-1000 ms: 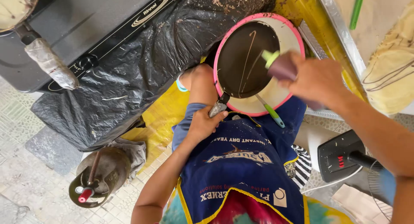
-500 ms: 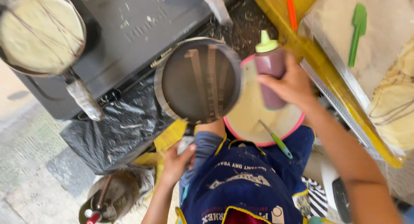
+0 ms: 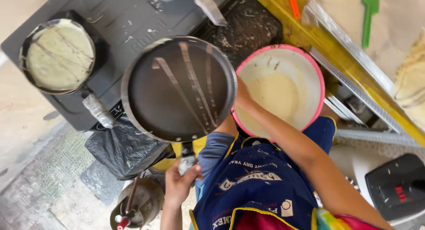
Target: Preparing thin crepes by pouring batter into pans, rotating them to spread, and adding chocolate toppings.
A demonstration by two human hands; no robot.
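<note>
our left hand [image 3: 179, 185] grips the handle of the dark pan [image 3: 179, 88], held over the stove [image 3: 128, 22]. our right hand [image 3: 243, 99] is mostly hidden behind the pan's rim beside the pink-rimmed batter bowl [image 3: 310, 66]; we cannot tell its grip.

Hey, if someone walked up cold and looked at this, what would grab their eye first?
Probably the big dark pan in the middle, streaked with pale stripes and held by its handle in the left hand. Right beside it sits a pink-rimmed bowl of creamy batter, with the right hand between the two. At far left, a second pan with a pale crepe rests on the dark stove.
</note>
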